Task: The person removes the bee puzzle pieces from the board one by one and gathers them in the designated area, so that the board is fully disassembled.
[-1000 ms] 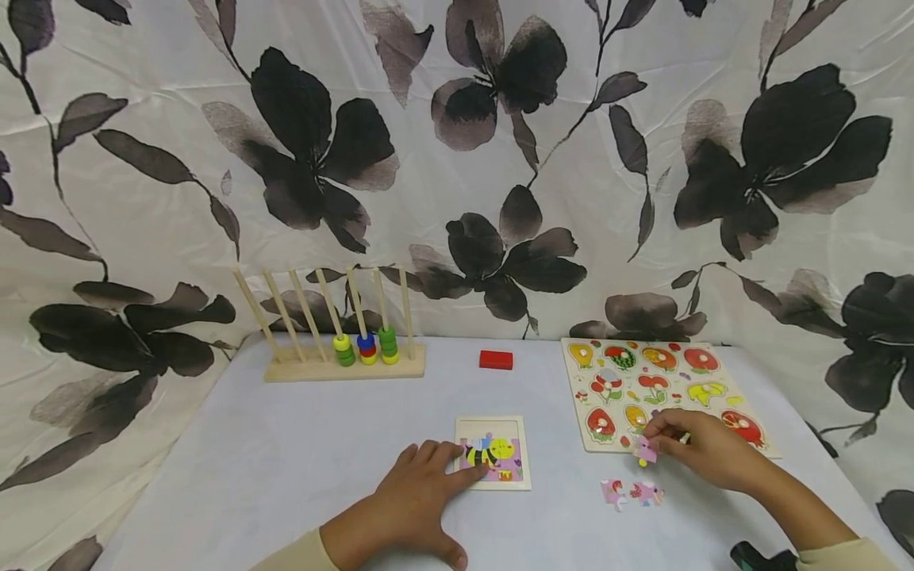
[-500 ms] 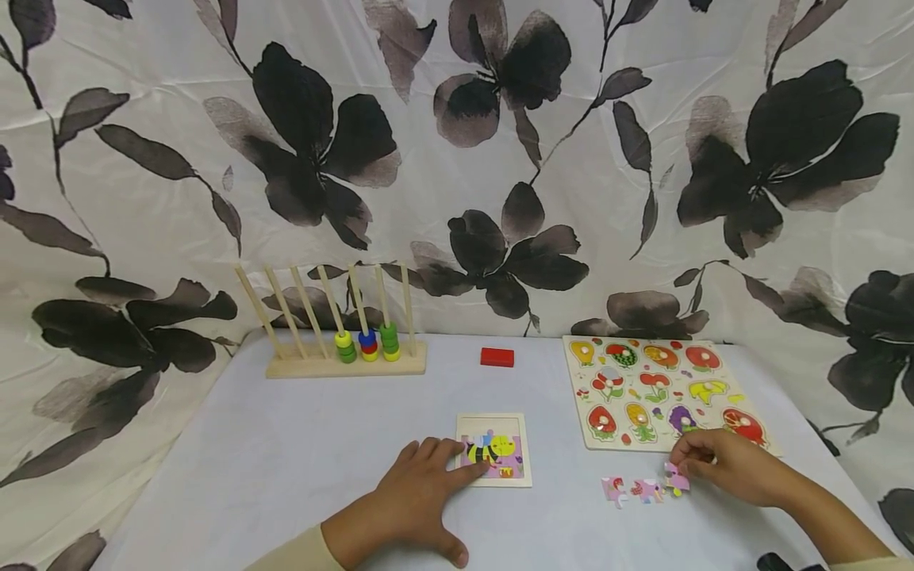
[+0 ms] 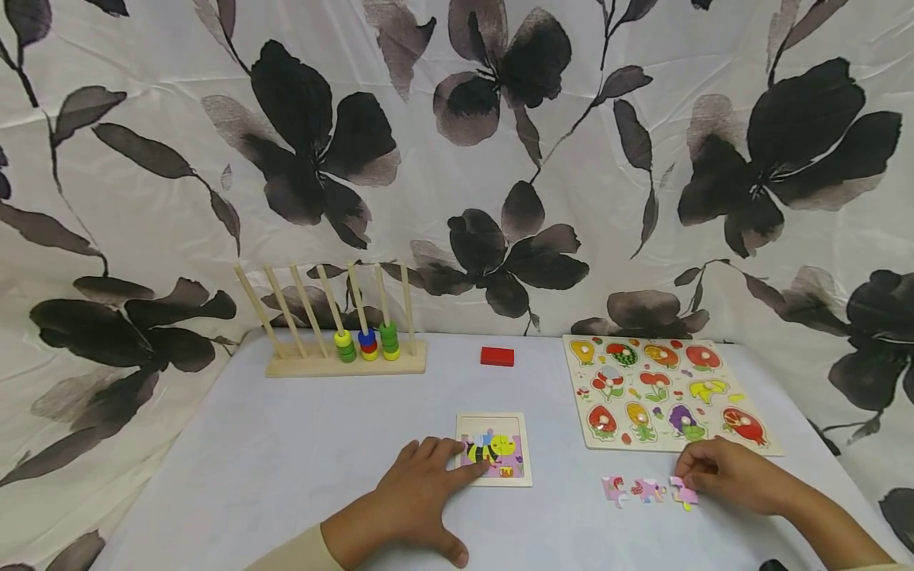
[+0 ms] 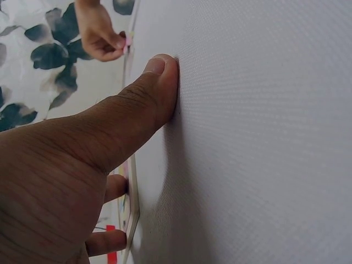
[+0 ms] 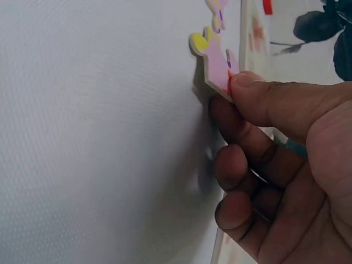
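Note:
My right hand (image 3: pixel 735 476) pinches a pink jigsaw piece (image 5: pixel 217 63) with a yellow knob between thumb and forefinger, low over the white table. Left of it lie two more pink pieces, a middle one (image 3: pixel 648 491) and an outer one (image 3: pixel 612 492). Spread flat, my left hand (image 3: pixel 424 496) rests its fingertips on a small framed bee puzzle (image 3: pixel 527 452). In the left wrist view its thumb (image 4: pixel 157 82) touches the tablecloth. The upper strip of the puzzle frame shows bare wood, and part of the picture is hidden under the fingers.
A fruit puzzle board (image 3: pixel 671 396) lies behind my right hand. At the back left stands a wooden peg rack (image 3: pixel 343 365) with coloured rings on three pegs. A red block (image 3: pixel 497 357) sits at the back middle. A floral cloth (image 3: pixel 400 222) hangs behind the table.
My right hand has moved right and down from the fruit board's front edge, bringing the pink jigsaw piece beside the other two. The left hand has stayed on the bee puzzle.

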{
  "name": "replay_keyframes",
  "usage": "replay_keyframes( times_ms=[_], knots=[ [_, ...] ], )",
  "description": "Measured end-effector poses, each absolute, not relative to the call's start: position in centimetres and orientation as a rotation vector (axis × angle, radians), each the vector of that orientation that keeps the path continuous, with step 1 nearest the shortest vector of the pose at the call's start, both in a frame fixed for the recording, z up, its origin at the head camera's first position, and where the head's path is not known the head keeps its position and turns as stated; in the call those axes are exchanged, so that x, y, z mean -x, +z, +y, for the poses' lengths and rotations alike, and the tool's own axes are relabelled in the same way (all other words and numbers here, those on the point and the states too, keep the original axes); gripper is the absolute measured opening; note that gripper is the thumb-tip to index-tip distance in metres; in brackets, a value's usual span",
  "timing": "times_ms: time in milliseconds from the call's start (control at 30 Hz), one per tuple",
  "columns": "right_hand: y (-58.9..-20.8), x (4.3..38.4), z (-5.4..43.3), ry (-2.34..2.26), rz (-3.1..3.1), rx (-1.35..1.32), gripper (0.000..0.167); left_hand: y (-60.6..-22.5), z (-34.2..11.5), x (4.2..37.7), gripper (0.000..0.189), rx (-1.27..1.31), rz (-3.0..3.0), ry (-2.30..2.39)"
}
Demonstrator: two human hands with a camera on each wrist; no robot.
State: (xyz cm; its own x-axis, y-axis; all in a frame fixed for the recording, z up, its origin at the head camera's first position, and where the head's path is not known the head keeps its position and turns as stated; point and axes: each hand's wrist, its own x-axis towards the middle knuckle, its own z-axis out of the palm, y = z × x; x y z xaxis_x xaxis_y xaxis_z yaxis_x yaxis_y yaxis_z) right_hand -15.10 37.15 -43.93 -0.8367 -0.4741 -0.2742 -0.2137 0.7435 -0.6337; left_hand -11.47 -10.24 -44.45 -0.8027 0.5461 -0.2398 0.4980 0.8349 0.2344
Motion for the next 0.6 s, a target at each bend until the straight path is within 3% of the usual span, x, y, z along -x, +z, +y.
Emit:
replay_keyframes(
  times_ms=[600],
  knots=[
    [-43.8, 14.2, 36.1, -0.645, 2.732, 0.51, 0.013, -44.2, -10.3, 11.4, 0.109, -0.781, 2.712, 0.241]
  ],
)
